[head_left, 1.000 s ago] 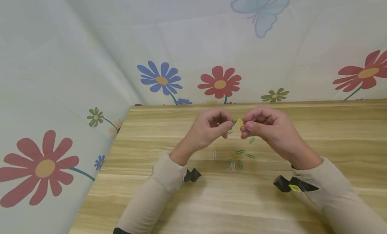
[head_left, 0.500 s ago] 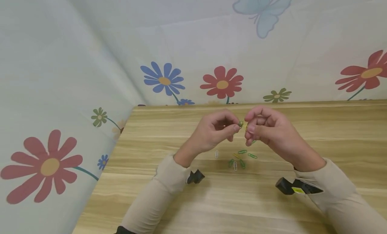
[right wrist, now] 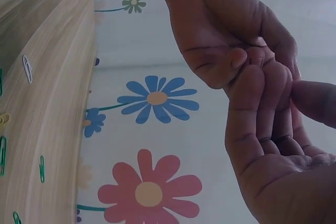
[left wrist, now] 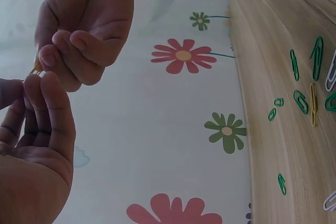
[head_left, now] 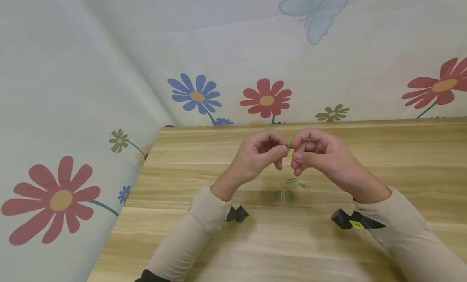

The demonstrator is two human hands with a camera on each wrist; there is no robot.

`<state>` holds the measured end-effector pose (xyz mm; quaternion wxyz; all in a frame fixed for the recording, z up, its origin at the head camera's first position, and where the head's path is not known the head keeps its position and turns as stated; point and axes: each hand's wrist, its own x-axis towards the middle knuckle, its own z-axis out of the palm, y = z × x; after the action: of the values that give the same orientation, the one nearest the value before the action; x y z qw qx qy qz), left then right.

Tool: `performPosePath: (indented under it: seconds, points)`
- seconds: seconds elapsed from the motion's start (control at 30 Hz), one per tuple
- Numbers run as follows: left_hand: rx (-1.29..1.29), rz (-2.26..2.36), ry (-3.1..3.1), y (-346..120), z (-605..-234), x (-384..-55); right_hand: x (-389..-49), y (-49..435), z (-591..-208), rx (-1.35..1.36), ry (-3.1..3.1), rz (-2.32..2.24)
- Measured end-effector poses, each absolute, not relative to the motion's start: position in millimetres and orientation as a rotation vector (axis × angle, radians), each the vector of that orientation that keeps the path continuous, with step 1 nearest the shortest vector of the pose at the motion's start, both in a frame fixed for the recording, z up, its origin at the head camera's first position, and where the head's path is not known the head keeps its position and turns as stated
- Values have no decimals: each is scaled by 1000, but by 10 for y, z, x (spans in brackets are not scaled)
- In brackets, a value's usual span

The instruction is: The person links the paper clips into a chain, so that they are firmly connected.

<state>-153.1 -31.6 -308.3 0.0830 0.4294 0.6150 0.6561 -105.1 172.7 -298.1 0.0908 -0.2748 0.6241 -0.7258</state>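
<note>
Above a wood-grained surface (head_left: 182, 168), before a flower-printed backdrop (head_left: 226, 51), the left hand (head_left: 260, 155) pinched a green paper clip (head_left: 288, 144) between thumb and fingertip, while the right hand (head_left: 324, 158) pinched a yellow paper clip (head_left: 293, 156), of which only a small part showed past the fingers. Both held clips were raised off the surface, in the narrow space between the two sets of fingertips; whether they were hooked together could not be told, nor whether the green piece was one clip or several. The tip-to-tip grip presumably left the thin wire ends exposed and steerable, and the facing hands likely kept the two clips close. The loose clips lay scattered below, probably within easy reach. Count: two hands, each with clip wire in its pinch; in the left wrist view, ten loose clips, namely seven green clips (left wrist: 317, 59), one yellow clip (left wrist: 313, 104) and two white clips (left wrist: 331, 74), several at the right edge being partly cut off. The head view showed seven loose clips, four green, one yellow and two white, the remaining green ones being apparently hidden behind the hands
</note>
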Motion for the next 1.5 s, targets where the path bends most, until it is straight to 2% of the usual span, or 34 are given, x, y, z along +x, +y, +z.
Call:
performPosePath:
  seconds: [0.73,1.17,1.5]
  points:
    - [1104,2106,1668,-283,-3079,-1525,-1081,1772,-2940,-750,2112,-2043]
    - [1116,2022,1774,-240,-3104,-1526,-989,1717,-2846,-764,2528,-1945]
    - [1077,1911,1891,-287,-3163,-1575,-1017,1733,-2911,-737,2593,-1956]
